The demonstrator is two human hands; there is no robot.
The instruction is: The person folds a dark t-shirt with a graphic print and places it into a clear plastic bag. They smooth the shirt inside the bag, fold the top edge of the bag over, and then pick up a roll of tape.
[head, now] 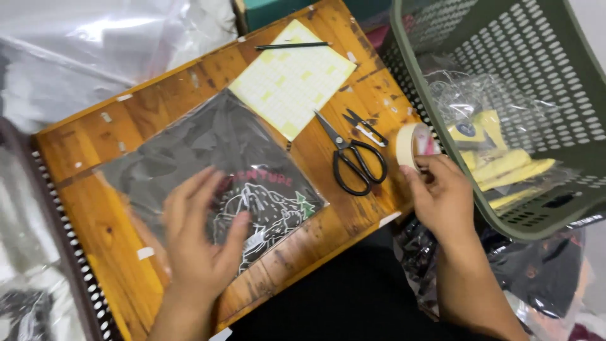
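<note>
The L hand (201,237) is being pressed flat, fingers spread wide, on the clear plastic bag holding a folded black printed garment (208,164); nothing is being gripped by it. The R hand (442,192) is being curled round a roll of cream masking tape (409,145), held upright at the table's R edge, thumb & fingertips working at the roll's rim as if the free end is being picked.

Progress, judged: the garment is already being held bagged & flattened in the middle of the worn wooden table top (113,208); no tape strip is being seen on the bag yet, so sealing looks left to do.

Pose: L forearm is being brought in from below, wrist low; R wrist is being bent inward twd the roll.

Outward: black-handled scissors (353,158) & small thread snips (365,126) are lying just beside the tape; a yellow-white sticker sheet (290,79) & a dark pencil (291,45) farther back; a green perforated plastic basket (442,76) w/ bagged yellow items on the R.
</note>
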